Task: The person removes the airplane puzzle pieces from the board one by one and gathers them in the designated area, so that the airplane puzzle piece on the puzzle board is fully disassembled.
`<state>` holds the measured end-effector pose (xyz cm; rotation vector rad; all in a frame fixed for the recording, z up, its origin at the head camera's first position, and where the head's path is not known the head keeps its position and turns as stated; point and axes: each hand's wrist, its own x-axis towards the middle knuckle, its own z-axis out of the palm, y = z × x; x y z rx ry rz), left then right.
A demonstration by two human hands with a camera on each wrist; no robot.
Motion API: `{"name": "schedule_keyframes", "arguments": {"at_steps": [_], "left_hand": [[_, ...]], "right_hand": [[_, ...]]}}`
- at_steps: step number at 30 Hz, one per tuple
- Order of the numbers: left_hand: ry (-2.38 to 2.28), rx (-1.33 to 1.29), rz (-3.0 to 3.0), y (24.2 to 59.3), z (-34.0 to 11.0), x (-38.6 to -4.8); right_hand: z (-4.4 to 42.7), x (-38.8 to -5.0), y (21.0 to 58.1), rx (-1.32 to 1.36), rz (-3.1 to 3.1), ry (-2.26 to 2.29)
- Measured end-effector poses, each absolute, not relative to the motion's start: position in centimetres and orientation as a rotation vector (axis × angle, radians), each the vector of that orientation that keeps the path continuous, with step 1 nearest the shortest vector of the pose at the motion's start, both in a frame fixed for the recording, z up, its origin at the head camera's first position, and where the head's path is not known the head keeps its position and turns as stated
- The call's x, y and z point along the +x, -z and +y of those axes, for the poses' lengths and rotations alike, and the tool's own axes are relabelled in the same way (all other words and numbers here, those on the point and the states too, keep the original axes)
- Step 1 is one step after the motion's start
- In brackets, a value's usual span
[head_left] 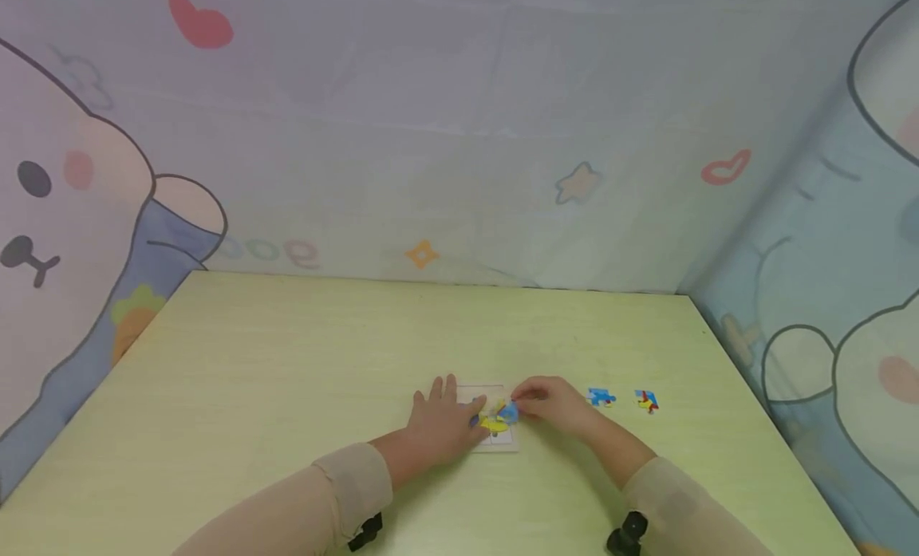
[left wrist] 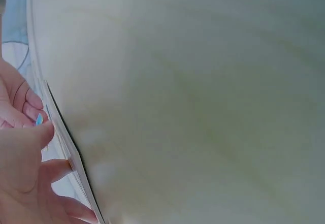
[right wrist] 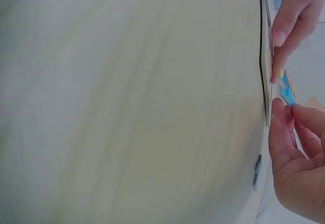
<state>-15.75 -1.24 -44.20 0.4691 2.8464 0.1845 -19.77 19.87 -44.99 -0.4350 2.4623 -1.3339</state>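
Note:
A small white puzzle board [head_left: 508,443], partly filled with a blue and yellow picture, lies on the table near its front. My left hand [head_left: 443,424] rests over its left side with the fingers spread, and hides much of it. From the right, my right hand [head_left: 556,404] pinches a blue and yellow puzzle piece [head_left: 508,413] between thumb and fingers. In the right wrist view that puzzle piece [right wrist: 288,89] stands tilted just above the board [right wrist: 265,56]. My left fingers touch the board's edge [left wrist: 76,158] in the left wrist view.
Two loose puzzle pieces lie right of my right hand: a mostly blue one [head_left: 600,396] and a blue, red and yellow one [head_left: 647,400]. The pale wooden table [head_left: 301,356] ends at a printed cloth backdrop [head_left: 459,141] behind and at both sides.

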Motion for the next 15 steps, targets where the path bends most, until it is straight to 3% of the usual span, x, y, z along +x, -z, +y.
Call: {"name": "schedule_keyframes", "arguments": {"at_steps": [15], "left_hand": [[-0.214, 0.672, 2.803, 44.8, -3.9, -16.0]], "right_hand": [[23.6, -19.3, 44.9, -0.246, 2.343, 1.512]]}}
